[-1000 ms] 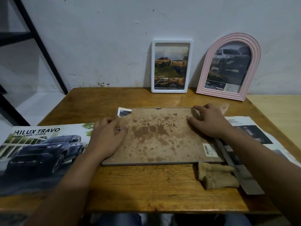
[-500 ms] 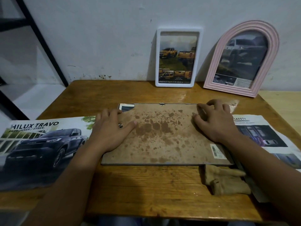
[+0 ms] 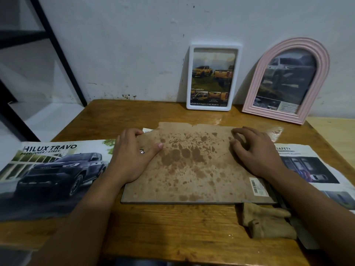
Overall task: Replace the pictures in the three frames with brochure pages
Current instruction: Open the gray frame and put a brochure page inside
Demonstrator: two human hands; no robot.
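Observation:
A large frame lies face down in the middle of the wooden table, its stained brown backing board [image 3: 192, 166] facing up. My left hand [image 3: 134, 156] grips the board's far left corner, fingers curled over the edge, thumb on top. My right hand [image 3: 255, 152] rests on the board's right side with fingers bent and spread. A picture corner [image 3: 147, 129] pokes out from under the board at the far left. A white frame [image 3: 212, 77] and a pink arched frame [image 3: 288, 81] lean against the wall, both showing truck brochure pages.
A Hilux Travo brochure page [image 3: 53, 173] lies on the table's left part, overhanging the edge. Another brochure page headed Safety [image 3: 311, 169] lies on the right. A tan cloth [image 3: 267, 221] sits at the frame's near right corner. A black metal rack [image 3: 57, 50] stands at left.
My left hand has shifted up to the board's far left corner and curled its fingers over the edge. My right hand stayed on the right side. The camera has moved closer.

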